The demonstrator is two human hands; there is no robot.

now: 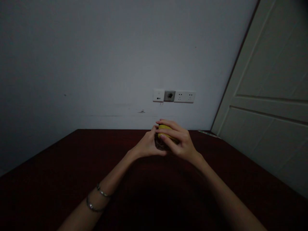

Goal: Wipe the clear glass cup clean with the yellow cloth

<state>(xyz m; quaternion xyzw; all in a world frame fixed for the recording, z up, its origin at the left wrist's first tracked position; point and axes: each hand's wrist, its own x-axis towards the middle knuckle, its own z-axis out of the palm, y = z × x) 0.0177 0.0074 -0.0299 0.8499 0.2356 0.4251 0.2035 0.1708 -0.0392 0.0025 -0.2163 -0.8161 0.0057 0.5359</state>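
Both hands meet over the far middle of a dark red-brown table (pixel 72 179). They enclose a small jar-like object (pixel 160 145) with a yellow top (pixel 164 127) and a darker body. My right hand (pixel 178 141) curls over the yellow top with its fingers wrapped round it. My left hand (pixel 146 146) grips the darker body from the left side. Most of the object is hidden by the fingers. Two thin bracelets (pixel 98 199) sit on my left wrist.
A grey-white wall stands right behind the table, with a row of wall sockets (pixel 173 96) above the hands. A pale panelled door (pixel 269 106) fills the right side. A thin flat item (pixel 209 133) lies at the table's far right corner.
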